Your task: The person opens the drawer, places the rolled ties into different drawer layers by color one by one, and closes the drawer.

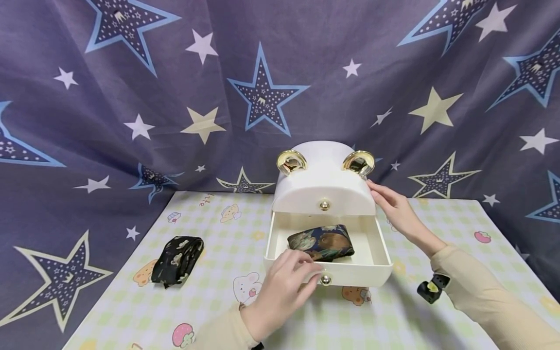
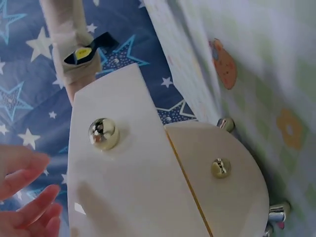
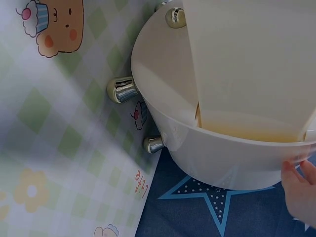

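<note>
A white drawer box (image 1: 325, 170) with two gold-rimmed round ears stands on the table, its drawer (image 1: 358, 276) pulled out toward me. Inside the drawer lies a folded dark floral cloth (image 1: 328, 240). My left hand (image 1: 282, 287) is at the drawer's front edge, near the gold knob (image 1: 325, 280). Its fingers (image 2: 37, 207) are loosely bent with nothing between them in the left wrist view. At the box's right side, my right hand (image 1: 398, 211) rests its fingertips against the wall below the ear; the right wrist view shows those fingers (image 3: 298, 180) touching the curved shell.
To the left, a folded black floral cloth (image 1: 177, 260) lies on the checked tablecloth (image 1: 227, 223). An upper compartment with its own gold knob (image 1: 324, 205) sits above the open drawer. Behind the table hangs a star-patterned curtain (image 1: 328, 112). Short metallic feet (image 3: 122, 90) support the box.
</note>
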`<state>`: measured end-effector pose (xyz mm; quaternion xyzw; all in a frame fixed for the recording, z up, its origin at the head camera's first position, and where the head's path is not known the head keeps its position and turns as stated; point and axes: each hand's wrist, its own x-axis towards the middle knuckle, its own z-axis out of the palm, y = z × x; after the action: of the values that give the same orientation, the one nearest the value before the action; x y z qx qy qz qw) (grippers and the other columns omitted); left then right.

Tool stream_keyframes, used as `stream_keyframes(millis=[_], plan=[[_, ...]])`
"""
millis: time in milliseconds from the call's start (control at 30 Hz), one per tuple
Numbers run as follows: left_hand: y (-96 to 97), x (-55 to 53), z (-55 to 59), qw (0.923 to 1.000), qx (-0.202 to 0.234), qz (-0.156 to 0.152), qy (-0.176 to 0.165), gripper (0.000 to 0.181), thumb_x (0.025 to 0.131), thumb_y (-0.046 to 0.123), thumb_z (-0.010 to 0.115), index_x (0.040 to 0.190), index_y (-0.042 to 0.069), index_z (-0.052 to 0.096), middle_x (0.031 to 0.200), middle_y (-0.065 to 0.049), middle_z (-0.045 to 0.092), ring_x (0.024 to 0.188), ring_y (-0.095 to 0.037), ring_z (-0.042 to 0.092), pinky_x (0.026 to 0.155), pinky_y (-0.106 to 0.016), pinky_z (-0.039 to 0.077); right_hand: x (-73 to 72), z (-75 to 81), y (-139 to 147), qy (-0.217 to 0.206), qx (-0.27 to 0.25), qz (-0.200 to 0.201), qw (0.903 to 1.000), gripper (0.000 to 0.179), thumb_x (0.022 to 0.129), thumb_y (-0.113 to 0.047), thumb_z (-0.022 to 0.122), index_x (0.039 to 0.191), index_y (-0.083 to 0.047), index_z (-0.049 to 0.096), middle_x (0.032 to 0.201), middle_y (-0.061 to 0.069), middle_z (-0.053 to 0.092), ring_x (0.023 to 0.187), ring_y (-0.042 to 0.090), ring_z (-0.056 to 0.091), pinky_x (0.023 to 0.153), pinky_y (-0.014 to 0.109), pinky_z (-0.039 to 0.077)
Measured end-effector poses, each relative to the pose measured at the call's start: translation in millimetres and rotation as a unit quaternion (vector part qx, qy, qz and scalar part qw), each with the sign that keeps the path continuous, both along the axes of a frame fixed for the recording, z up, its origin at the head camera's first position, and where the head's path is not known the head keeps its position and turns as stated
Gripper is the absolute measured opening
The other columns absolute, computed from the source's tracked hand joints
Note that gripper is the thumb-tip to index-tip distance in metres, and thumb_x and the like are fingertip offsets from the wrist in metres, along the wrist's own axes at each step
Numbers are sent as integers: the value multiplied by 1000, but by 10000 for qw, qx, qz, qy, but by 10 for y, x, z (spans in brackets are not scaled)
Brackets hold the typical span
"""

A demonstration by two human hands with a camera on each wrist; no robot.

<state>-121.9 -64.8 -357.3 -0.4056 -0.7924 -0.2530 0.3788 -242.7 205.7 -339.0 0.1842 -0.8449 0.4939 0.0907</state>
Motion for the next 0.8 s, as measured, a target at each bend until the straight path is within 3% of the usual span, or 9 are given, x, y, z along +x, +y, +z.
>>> stream_keyframes(millis=[133, 400, 533, 600, 800], plan=[[32, 47, -58, 9996, 156, -89, 200, 18, 69, 8, 67, 87, 11, 65, 87, 0, 56, 77, -12, 50, 69, -18, 41, -1, -6, 8, 23, 0, -13, 10000, 46, 94, -29, 41, 133, -5, 39, 138, 13, 35, 120, 29, 38, 82, 6, 33], [94, 90, -189, 9995, 297, -118, -36, 16, 73, 10, 66, 89, 9, 64, 90, -1, 56, 79, -11, 52, 75, -14, 42, 7, 5, -11, -19, 15, -40, 10000, 46, 94, -29, 41, 133, -6, 39, 138, 11, 35, 120, 29, 38, 81, 8, 34], [125, 87, -263, 9993, 385, -19, -2, 14, 76, 12, 64, 89, 9, 64, 89, -1, 55, 78, -10, 52, 75, -13, 43, 20, 16, -22, -19, -79, 10, 10000, 44, 94, -27, 41, 133, -6, 39, 138, 11, 35, 121, 28, 37, 84, 5, 32], [141, 86, -296, 9991, 416, 56, 45, 13, 76, 14, 65, 89, 9, 64, 88, -1, 55, 78, -10, 53, 74, -13, 44, 25, 19, -24, -17, -109, 17, 9999, 43, 94, -25, 41, 133, -7, 40, 137, 11, 35, 118, 26, 41, 75, 7, 37], [182, 85, -374, 9984, 492, 265, 111, 18, 72, 16, 68, 88, 9, 64, 87, -1, 55, 78, -11, 53, 73, -14, 45, 19, 14, -20, -43, -56, 0, 10000, 44, 94, -27, 40, 133, -7, 38, 138, 11, 34, 119, 26, 40, 75, 8, 36]])
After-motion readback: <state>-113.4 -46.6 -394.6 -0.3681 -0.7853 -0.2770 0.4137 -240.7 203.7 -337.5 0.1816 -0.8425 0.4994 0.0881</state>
